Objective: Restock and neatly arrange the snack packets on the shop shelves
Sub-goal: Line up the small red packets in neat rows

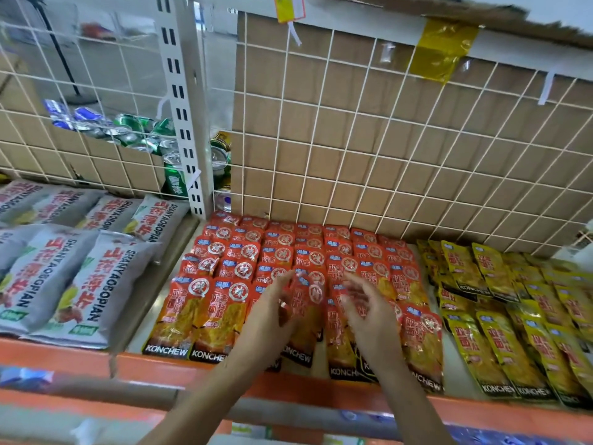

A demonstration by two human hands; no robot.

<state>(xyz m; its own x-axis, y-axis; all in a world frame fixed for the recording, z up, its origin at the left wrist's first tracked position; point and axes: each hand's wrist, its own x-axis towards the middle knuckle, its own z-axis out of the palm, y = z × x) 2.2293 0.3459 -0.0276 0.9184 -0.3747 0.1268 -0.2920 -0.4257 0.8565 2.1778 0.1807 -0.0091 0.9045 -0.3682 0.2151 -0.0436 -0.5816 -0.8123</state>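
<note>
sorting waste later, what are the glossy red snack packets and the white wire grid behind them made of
Red snack packets: probably thin plastic film, glossy; they glint and crinkle. White wire grid: likely coated or painted metal, thin straight rods crossing in squares.

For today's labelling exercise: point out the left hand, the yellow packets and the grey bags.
left hand [272, 313]: head view, back of the hand.
yellow packets [495, 345]: head view, front of one packet.
grey bags [96, 284]: head view, printed front of one bag.

White wire grid [373, 124] — probably cardboard [353, 101] behind
</note>
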